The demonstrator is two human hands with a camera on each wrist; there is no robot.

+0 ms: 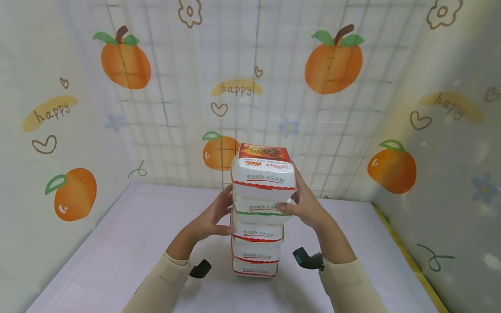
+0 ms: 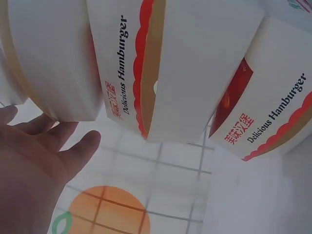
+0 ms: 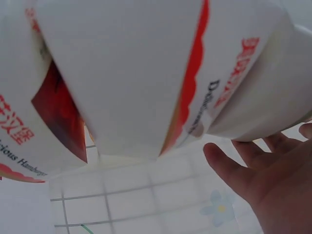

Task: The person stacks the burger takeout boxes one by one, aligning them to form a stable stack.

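A tall stack of white hamburger boxes stands upright in the middle of the table in the head view. Its top box [image 1: 264, 179] has a red burger picture on the lid and red scalloped trim. Under that sits a green-trimmed box [image 1: 244, 213], and below it several red-trimmed boxes [image 1: 256, 251]. My left hand [image 1: 207, 221] touches the stack's left side, its thumb at the box beneath the green-trimmed one. On the right, my right hand [image 1: 311, 208] lies along the upper boxes, thumb over the green-trimmed front. Both wrist views show loosely extended fingers against box sides.
The stack stands on a pale table [image 1: 156, 217] with a yellow strip [image 1: 407, 256] along its right edge. Behind it hangs a sheet [image 1: 274, 48] printed with oranges, over a wire grid. A small dark device [image 1: 308, 259] sits at each wrist.
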